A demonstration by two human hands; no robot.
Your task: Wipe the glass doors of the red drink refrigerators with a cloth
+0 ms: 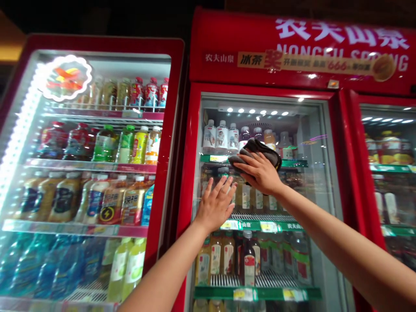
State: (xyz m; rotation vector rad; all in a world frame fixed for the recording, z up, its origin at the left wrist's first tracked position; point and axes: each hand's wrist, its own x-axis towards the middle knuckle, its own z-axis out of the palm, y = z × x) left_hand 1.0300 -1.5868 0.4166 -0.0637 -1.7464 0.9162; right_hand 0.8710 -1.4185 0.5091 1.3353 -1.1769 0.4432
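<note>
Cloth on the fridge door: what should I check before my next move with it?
1. Cloth under the right hand: ok, fingers lie over it.
2. Left hand apart from the cloth: ok, it is lower and to the left.
3. Left palm touching the glass door: cannot tell.
4. Cloth damp: cannot tell.
5. Dark front bottle behind the glass upright: ok.

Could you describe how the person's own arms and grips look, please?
The left forearm and right forearm are bare and tapering; no sleeves show. The ungloved left grip and right grip show no rings or bracelets.
</note>
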